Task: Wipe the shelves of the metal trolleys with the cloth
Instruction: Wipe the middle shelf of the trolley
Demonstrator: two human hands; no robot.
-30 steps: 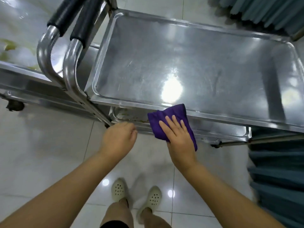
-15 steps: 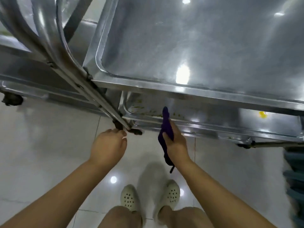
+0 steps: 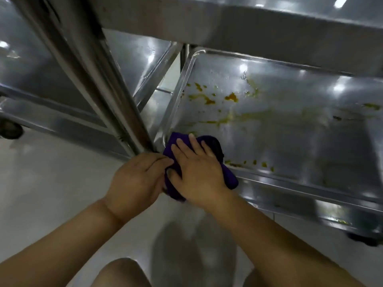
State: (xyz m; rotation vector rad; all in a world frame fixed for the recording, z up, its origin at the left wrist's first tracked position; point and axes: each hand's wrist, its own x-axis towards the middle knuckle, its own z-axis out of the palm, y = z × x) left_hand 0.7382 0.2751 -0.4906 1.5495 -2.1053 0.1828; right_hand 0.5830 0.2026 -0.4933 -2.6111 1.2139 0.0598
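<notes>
I am low down, looking at the lower shelf point(image 3: 300, 141) of a metal trolley, which is smeared with yellow and green stains point(image 3: 231, 97). A purple cloth point(image 3: 229, 179) lies on the shelf's near left corner, over its rim. My right hand point(image 3: 199, 172) presses flat on the cloth with straight fingers. My left hand point(image 3: 136, 179) sits right beside it, and its fingertips touch the cloth's left edge. The left thumb is hidden.
The trolley's top shelf point(image 3: 248, 27) hangs close overhead. Slanted steel frame tubes point(image 3: 99, 79) run down to the corner by my left hand. A second trolley point(image 3: 51, 85) stands to the left, with a castor point(image 3: 10, 129). The floor is pale tile point(image 3: 51, 183).
I have crouched from the top shelf down to the lower one. My right hand carried the cloth down and now presses it on the shelf corner. My left hand moved in against the cloth.
</notes>
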